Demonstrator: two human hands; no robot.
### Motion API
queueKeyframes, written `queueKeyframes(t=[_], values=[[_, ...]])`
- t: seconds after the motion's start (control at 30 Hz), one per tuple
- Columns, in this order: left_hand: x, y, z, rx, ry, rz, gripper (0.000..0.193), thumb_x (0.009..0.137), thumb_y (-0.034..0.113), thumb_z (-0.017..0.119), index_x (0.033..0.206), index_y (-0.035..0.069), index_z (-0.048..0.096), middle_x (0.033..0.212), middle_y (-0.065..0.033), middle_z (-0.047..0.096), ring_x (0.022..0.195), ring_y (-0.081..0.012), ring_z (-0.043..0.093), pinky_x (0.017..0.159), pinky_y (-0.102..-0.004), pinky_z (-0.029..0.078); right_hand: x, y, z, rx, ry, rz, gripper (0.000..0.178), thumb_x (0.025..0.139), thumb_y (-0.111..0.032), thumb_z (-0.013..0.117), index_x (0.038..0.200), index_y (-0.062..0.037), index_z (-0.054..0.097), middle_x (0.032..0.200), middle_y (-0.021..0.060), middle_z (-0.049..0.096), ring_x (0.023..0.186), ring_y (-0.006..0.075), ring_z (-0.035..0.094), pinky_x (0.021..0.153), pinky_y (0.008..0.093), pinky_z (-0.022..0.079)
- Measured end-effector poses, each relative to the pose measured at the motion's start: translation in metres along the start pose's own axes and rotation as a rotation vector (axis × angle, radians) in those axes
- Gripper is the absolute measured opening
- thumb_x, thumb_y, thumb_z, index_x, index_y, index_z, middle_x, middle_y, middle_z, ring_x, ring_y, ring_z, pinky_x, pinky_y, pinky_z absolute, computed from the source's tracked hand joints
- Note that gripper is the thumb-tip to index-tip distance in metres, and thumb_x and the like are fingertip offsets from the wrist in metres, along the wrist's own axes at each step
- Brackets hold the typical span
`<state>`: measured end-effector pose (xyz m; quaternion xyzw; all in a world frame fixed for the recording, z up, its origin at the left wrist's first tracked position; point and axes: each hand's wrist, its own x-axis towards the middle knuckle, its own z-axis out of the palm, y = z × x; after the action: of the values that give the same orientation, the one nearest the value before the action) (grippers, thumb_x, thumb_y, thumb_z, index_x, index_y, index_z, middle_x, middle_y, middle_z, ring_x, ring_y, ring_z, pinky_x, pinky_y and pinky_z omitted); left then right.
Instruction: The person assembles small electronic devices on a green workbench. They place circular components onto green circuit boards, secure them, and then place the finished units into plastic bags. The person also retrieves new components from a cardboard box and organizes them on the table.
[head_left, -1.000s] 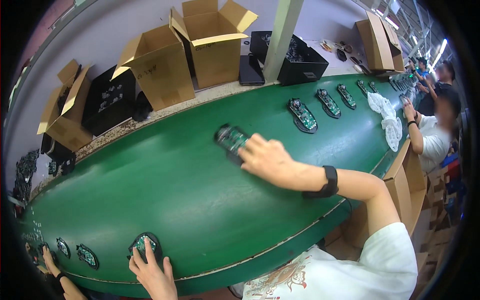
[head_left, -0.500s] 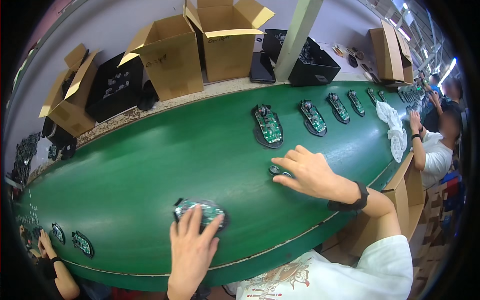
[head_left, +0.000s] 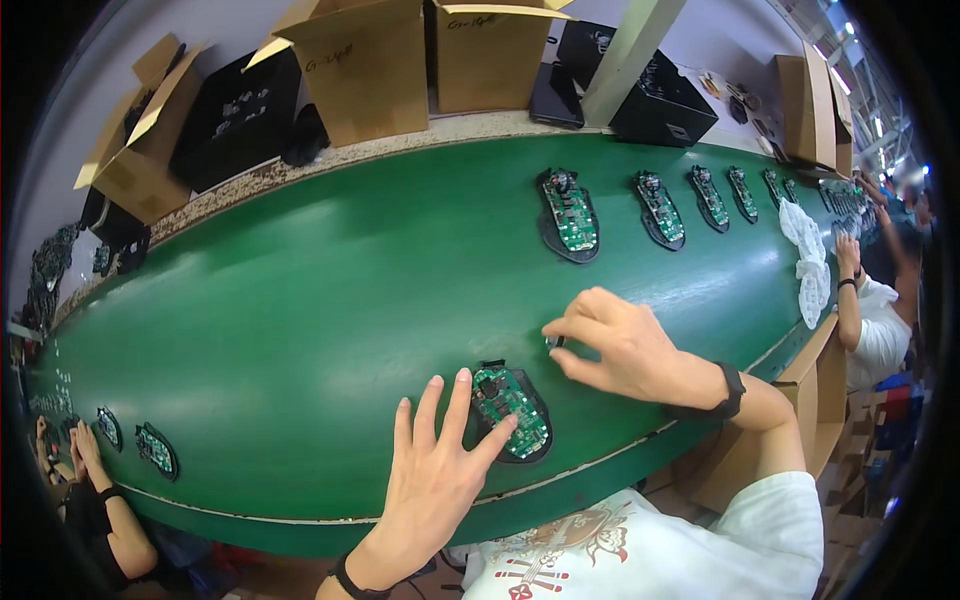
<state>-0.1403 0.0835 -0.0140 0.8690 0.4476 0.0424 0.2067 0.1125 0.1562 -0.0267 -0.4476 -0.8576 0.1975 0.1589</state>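
Green-topped, the long workbench (head_left: 300,330) carries the near circuit board (head_left: 522,400), which sits in a dark, rounded shell close to the bench's front edge and serves as the landmark for all that follows. At its left side is the left hand (head_left: 432,470), palm down with the fingers spread apart; the thumb lies over the board's face, and the index fingertip reaches its left edge. To the right of the near board and slightly beyond it is the right hand (head_left: 630,350), its thumb and index finger brought together on a small dark part (head_left: 554,342). That part is mostly hidden, and I cannot tell whether it touches the bench. A black wristband (head_left: 733,390) circles the right wrist.

Beyond the near board, a similar board (head_left: 572,215) lies in its own shell, first of a row running off to the right. Well to the left of the near board are two more boards (head_left: 157,452), with a co-worker's hands (head_left: 88,455) past them. Far to its right lies a crumpled white plastic bag (head_left: 806,260), near another person's hand (head_left: 848,255). Behind the near board, across the bench, stand open cardboard boxes (head_left: 365,85) and a black box (head_left: 660,105) of small parts.
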Motion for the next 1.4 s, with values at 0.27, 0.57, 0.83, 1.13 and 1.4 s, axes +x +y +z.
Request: queueKeyframes(t=[0.27,0.57,0.83,1.13,1.4], values=[[-0.003,0.002,0.016,0.058,0.025,-0.022,0.057,0.074,0.014,0.076,0.128,0.027,0.061,0.143,-0.0253,0.042,0.126,-0.0427,0.046,0.102,-0.0581,0.040,0.010,-0.019,0.017,0.100,-0.107,-0.114,0.018,0.082,-0.010,0.069,0.099,-0.0064,0.063,0.094,0.0059,0.056,0.081,0.0222,0.062,0.052,0.0344,0.051],[-0.002,0.001,0.021,0.006,0.032,-0.024,0.058,0.075,0.012,0.074,0.130,0.027,0.060,0.143,-0.0255,0.042,0.125,-0.0415,0.047,0.101,-0.0583,0.041,0.016,-0.011,0.011,-0.024,-0.180,0.016,0.031,0.079,-0.006,0.071,0.109,-0.0062,0.063,0.106,0.0079,0.058,0.094,0.0264,0.062,0.068,0.0377,0.056],[0.000,0.001,0.019,-0.019,0.021,-0.019,0.058,0.075,0.011,0.073,0.130,0.024,0.059,0.144,-0.0265,0.040,0.123,-0.0420,0.048,0.101,-0.0582,0.040,0.017,-0.007,0.007,0.118,-0.218,0.063,0.025,0.081,-0.008,0.072,0.106,-0.0034,0.067,0.107,0.0088,0.064,0.097,0.0284,0.064,0.072,0.0376,0.056],[0.001,0.002,0.021,0.013,0.043,-0.009,0.052,0.078,0.009,0.067,0.128,0.022,0.061,0.143,-0.0269,0.042,0.123,-0.0414,0.048,0.101,-0.0586,0.040,0.014,-0.036,0.019,0.533,-0.132,0.192,0.023,0.084,-0.013,0.075,0.101,-0.0009,0.067,0.091,0.0066,0.063,0.075,0.0180,0.066,0.057,0.0264,0.057],[0.004,-0.001,0.027,0.008,0.079,-0.001,0.052,0.077,0.010,0.068,0.127,0.024,0.063,0.140,-0.0242,0.045,0.121,-0.0388,0.051,0.100,-0.0572,0.042,0.007,-0.039,0.039,0.264,0.033,0.079,0.026,0.082,-0.018,0.078,0.101,-0.0033,0.067,0.079,0.0053,0.062,0.060,0.0156,0.064,0.049,0.0280,0.051]])
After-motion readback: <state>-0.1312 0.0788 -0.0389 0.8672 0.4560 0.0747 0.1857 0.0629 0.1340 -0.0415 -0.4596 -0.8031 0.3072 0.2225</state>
